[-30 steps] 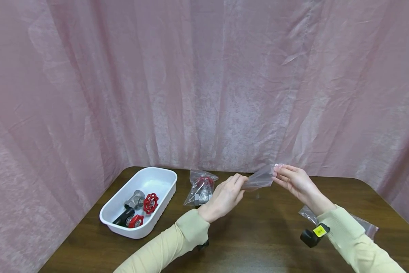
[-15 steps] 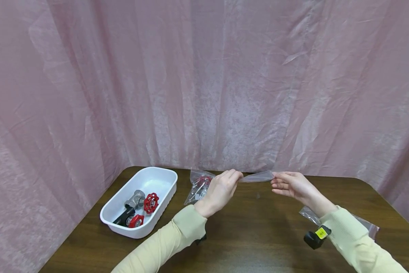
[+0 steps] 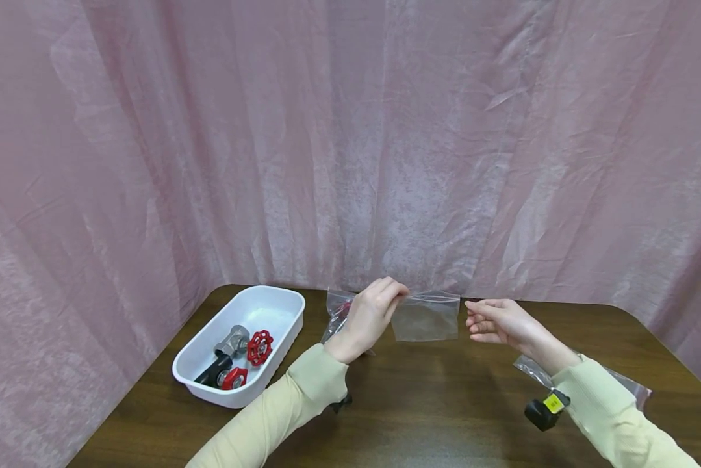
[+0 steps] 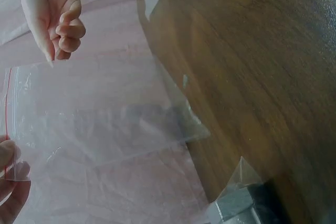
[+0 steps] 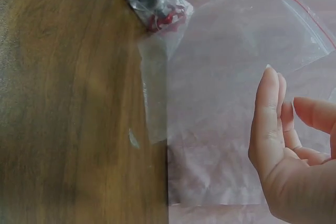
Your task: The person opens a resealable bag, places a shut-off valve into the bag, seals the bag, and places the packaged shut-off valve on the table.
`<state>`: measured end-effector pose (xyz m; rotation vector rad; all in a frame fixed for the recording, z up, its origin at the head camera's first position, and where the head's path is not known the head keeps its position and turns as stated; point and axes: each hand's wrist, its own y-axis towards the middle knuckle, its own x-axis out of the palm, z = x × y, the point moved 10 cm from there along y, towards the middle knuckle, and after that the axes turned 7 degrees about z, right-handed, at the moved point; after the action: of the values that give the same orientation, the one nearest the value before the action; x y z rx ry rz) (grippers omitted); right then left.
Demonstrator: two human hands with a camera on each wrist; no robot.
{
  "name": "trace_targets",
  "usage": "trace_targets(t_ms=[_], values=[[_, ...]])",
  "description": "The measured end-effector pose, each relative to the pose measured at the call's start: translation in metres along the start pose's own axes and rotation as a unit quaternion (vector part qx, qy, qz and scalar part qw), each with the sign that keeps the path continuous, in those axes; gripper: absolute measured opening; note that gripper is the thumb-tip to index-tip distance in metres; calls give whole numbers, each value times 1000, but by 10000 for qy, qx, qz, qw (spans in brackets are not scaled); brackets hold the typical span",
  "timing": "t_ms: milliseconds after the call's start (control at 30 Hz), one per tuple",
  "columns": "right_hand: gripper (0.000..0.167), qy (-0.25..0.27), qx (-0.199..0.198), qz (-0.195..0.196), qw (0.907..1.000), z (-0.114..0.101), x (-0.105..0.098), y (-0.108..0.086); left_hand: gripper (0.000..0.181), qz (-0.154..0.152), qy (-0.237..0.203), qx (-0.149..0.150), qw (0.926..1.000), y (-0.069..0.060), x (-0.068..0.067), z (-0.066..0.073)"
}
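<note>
My left hand pinches the upper left corner of a clear zip bag. The bag hangs flat with its zip strip at the top, and nothing shows inside it. In the left wrist view a red line runs along the mouth of that bag, by my fingertips. Just beyond the bag's right edge is my right hand, apart from it. Its fingers and thumb are separated with nothing between them in the right wrist view.
A white tray at the left holds valves with red handwheels. Behind my left hand lies a bagged valve, partly hidden. More clear bags lie under my right forearm. A pink curtain hangs behind the table.
The bag went from stretched between both hands to hanging from my left hand alone. My right hand let go of it. My left hand moved slightly left and up.
</note>
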<state>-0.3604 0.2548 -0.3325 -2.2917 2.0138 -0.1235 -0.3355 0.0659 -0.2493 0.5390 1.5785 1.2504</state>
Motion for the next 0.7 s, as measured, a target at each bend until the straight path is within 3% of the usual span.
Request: trace_targets(t_ms=[133,267,400,467,533,600,667,700], values=[[16,-269,-293,128,9991,-10,2,-2,7,-51,-71,5,10000,1,-1,-1],[31,-548,-930,216,9939,-21,-1,4,6,-69,-168,8,9998,3,-2,-1],[26,-305,-1990,-116,9795,-4,-31,47,6,-57,-164,66,9998,4,-3,1],[21,-553,-2364,26,9701,-8,-35,49,5,-64,-152,107,9998,4,-4,2],[22,-1099,-2672,348,9567,-21,-30,41,4,-93,-148,139,9998,4,-4,3],[25,-1873,-2703,743,9414,-50,-5,10,4,-130,-141,172,9997,4,-3,4],[27,-2464,-2740,896,9253,-67,13,-6,3,-171,-129,207,9996,4,-3,6],[26,-2591,-2732,918,9218,-71,19,-10,3,-183,-117,234,9995,3,-3,7]])
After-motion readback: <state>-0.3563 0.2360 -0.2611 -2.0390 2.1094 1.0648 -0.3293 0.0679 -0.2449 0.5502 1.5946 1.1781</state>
